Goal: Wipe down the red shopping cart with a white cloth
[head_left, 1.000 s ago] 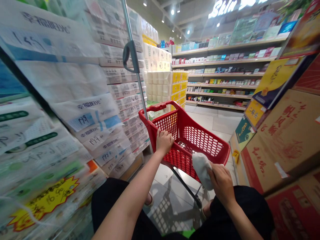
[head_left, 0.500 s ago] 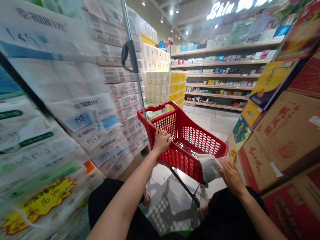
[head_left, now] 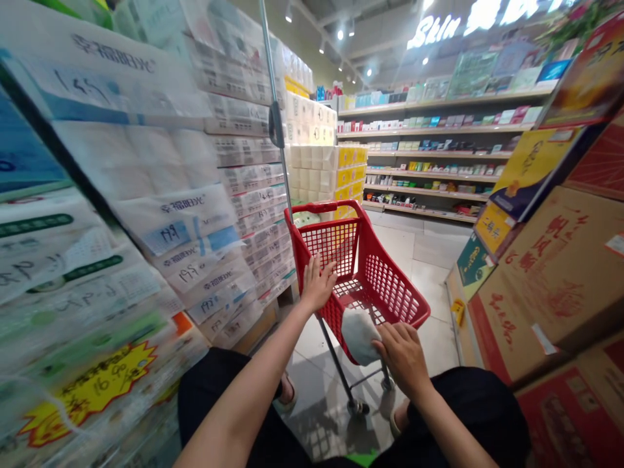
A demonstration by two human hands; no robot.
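Note:
A small red plastic shopping cart (head_left: 397, 283) stands before me, its near corner turned towards me and a tall metal pole (head_left: 270, 58) rising from its left side. My left hand (head_left: 318, 286) rests at the cart's left rim, fingers stretched out and apart. Pinched in my right hand (head_left: 403, 356) is a pale grey-white cloth (head_left: 359, 335), which lies over the near end of the basket and hides that part of the rim. The fingertips under the cloth are hidden.
Stacked packs of tissue paper (head_left: 180, 214) rise close on the left. Cardboard boxes (head_left: 570, 260) form a wall on the right. Beyond the cart, tiled floor (head_left: 414, 250) leads to shelves (head_left: 439, 133) of small goods. My knees are on both sides of the cart's near end.
The cart has swung round, its near end shifting left. My right hand and the cloth have moved left with it. The fingers of my left hand have loosened from the rim and spread.

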